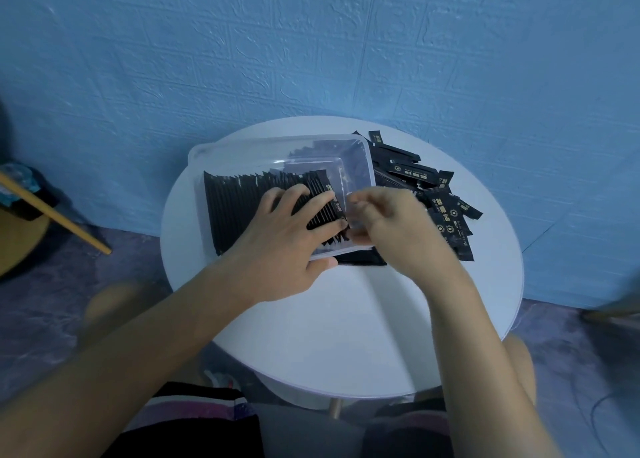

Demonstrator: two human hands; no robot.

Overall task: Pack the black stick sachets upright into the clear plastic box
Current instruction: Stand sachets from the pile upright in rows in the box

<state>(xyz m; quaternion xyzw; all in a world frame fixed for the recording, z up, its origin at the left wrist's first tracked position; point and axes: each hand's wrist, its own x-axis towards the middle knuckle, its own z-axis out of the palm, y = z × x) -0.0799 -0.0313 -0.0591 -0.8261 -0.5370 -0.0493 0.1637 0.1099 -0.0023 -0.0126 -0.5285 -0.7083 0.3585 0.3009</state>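
Head view: glossy black sachets [239, 203] ribbed inside clear rectangular box [277, 141].

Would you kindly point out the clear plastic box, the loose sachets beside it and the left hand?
clear plastic box [242, 158]: head view, bare far wall.
loose sachets [446, 208]: head view, a sachet right of the box.
left hand [277, 249]: head view, back of the hand.

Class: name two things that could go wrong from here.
The packed row leans, held by the left hand; if it lifts, the sachets may topple into the clear box's unfilled right end. The loose sachets lie near the table's rim; a sweeping right hand might knock some off.
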